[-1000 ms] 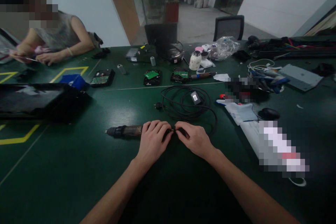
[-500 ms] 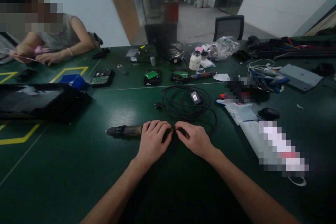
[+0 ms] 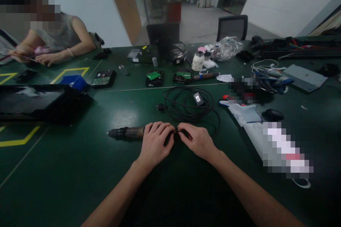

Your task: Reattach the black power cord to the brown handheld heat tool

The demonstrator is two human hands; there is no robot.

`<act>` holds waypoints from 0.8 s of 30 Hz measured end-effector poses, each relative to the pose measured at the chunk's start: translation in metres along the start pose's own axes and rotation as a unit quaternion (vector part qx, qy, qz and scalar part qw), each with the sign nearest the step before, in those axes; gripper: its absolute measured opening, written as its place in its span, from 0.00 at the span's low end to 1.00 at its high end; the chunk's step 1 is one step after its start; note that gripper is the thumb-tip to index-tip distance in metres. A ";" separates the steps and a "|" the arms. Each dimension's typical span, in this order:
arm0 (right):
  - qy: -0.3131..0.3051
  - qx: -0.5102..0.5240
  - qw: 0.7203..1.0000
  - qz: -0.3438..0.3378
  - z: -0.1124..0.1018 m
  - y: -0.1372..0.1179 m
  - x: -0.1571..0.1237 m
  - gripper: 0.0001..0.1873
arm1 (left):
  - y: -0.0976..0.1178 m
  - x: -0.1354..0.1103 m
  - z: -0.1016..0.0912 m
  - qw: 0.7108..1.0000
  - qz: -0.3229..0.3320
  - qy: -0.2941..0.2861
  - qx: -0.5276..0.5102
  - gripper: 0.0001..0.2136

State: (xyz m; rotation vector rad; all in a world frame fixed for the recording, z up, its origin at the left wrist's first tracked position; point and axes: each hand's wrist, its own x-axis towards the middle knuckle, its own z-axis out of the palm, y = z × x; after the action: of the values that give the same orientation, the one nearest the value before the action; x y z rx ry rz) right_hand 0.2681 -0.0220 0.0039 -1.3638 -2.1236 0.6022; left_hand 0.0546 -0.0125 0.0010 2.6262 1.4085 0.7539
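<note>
A dark electric screwdriver (image 3: 125, 133) lies on its side on the green table (image 3: 66, 170), tip pointing left. My left hand (image 3: 156, 142) is wrapped round its rear end. My right hand (image 3: 198, 141) pinches the black cable's plug (image 3: 183, 134) right at the tool's end, fingertips of both hands nearly touching. The black cable (image 3: 186, 108) runs from there into a loose coil just behind my hands, with a small power adapter (image 3: 198, 98) lying in it.
Hard drives with green circuit boards (image 3: 154, 77) lie farther back, beside a white jar (image 3: 198, 61). A black tray (image 3: 39, 101) and a blue bin (image 3: 76, 81) are at left. A mouse (image 3: 272, 115) and papers lie at right. Another person (image 3: 50, 39) works at the far left.
</note>
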 end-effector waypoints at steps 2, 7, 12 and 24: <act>0.000 -0.002 1.000 -0.001 0.000 0.000 0.000 0.07 | -0.001 0.000 0.001 1.000 0.000 0.001 0.002 0.08; 0.002 -0.005 1.000 -0.003 -0.001 -0.001 0.000 0.08 | 0.000 0.001 0.000 1.000 -0.004 0.005 0.003 0.07; 0.001 -0.010 1.000 0.000 -0.001 -0.001 0.000 0.07 | 0.000 0.001 0.000 1.000 0.001 0.002 0.004 0.08; 0.008 -0.008 1.000 -0.005 -0.001 -0.002 0.000 0.07 | -0.001 0.001 0.000 1.000 -0.001 0.007 0.008 0.08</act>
State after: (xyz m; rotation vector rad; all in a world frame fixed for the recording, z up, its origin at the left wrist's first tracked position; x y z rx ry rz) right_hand 0.2678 -0.0225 0.0061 -1.3607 -2.1273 0.5692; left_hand 0.0543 -0.0115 0.0009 2.6361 1.4273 0.7656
